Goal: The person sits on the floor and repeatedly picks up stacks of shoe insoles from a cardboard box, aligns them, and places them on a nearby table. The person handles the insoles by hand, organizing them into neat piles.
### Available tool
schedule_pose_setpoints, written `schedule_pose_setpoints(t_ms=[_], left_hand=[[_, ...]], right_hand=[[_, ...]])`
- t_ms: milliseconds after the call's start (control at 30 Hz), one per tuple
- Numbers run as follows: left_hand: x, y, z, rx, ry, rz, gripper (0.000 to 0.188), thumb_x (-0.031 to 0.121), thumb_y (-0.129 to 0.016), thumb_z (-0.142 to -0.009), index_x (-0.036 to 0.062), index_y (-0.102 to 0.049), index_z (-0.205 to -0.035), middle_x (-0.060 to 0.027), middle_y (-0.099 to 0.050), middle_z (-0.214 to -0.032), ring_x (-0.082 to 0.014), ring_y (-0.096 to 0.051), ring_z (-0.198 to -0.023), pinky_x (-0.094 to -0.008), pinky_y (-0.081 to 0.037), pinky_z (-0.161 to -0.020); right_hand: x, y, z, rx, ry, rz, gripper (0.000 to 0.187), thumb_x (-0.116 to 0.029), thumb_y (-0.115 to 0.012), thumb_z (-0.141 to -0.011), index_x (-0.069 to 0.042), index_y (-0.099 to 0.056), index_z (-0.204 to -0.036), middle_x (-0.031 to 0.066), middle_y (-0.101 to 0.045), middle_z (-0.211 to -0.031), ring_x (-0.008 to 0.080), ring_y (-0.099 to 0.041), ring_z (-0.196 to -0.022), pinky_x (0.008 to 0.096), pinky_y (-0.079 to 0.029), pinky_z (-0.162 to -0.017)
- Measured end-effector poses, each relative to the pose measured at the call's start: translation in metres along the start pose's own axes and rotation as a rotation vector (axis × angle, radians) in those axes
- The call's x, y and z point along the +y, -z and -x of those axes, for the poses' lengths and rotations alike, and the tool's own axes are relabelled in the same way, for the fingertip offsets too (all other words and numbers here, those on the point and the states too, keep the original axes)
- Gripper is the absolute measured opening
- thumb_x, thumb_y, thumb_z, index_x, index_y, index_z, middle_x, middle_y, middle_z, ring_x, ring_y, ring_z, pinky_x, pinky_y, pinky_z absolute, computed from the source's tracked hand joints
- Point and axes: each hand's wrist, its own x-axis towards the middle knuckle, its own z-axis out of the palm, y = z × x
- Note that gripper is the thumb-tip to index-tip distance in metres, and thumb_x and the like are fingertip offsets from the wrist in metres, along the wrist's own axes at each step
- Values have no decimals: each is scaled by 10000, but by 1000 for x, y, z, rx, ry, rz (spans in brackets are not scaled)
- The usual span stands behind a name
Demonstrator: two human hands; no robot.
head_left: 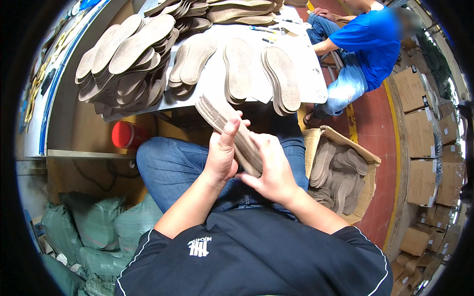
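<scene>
Between my two hands, above my lap, is a stack of brown-grey shoe insoles (213,114), tilted with its far end toward the table. My left hand (224,150) is wrapped round the stack's left side, thumb on top. My right hand (273,170) grips its nearer, right end. Ahead on the white table (217,91) lie smaller insole stacks: one in the middle (239,69), one to the right (284,79) and one to the left (197,59). A large heaped pile of insoles (140,44) fills the table's left side.
An open cardboard box (373,185) of insoles (340,172) stands on the floor at my right. A red round container (129,135) is under the table's left. Green sacks (94,222) lie at lower left. A seated person in blue (368,44) is at far right, near stacked cartons (422,133).
</scene>
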Motion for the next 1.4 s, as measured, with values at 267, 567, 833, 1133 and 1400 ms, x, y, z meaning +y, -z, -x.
schedule_pose_setpoints(t_ms=[267, 567, 833, 1133, 1400], left_hand=[[29, -22, -6, -173, -52, 207, 706, 573, -628, -1154, 47, -506, -1608, -136, -600, -1596, -301, -581, -1493, -532, -470, -1249], [23, -19, -11, -160, -103, 290, 416, 363, -660, -1179, 69, -659, -1474, -153, -782, -1390, -287, -734, -1327, -531, -548, -1178], [28, -20, -8, -120, -91, 271, 398, 274, -682, -1172, 84, -583, -1508, -148, -761, -1385, -283, -738, -1306, -509, -580, -1139], [26, -23, -1, -142, -31, 214, 568, 316, -716, -1153, 80, -463, -1603, -144, -601, -1570, -336, -628, -1448, -559, -546, -1193], [-14, 62, -28, -148, -111, -427, 531, 153, -857, -1051, 39, -617, -1510, -150, -718, -1467, -226, -720, -1327, -384, -588, -1158]], right_hand=[[31, 57, -31, 21, -128, -430, 573, 75, -719, -968, 39, -649, -1536, 126, -722, -1428, 190, -662, -1356, 366, -505, -1204], [12, 55, -39, 109, 93, -125, 634, 9, -746, -770, 16, -708, -1402, 211, -747, -1311, 388, -718, -1261, 450, -545, -1157], [-1, 51, -40, 126, 93, -58, 546, -30, -801, -848, 13, -716, -1386, 208, -760, -1289, 399, -734, -1214, 458, -571, -1107], [30, 60, -64, 110, -127, -4, 399, -30, -710, -1007, 79, -705, -1391, 207, -802, -1261, 249, -768, -1166, 382, -588, -1067], [93, 147, -206, -28, -125, 139, 344, -94, -639, -871, 23, -776, -1163, 79, -765, -962, 176, -691, -918, 341, -561, -889]])
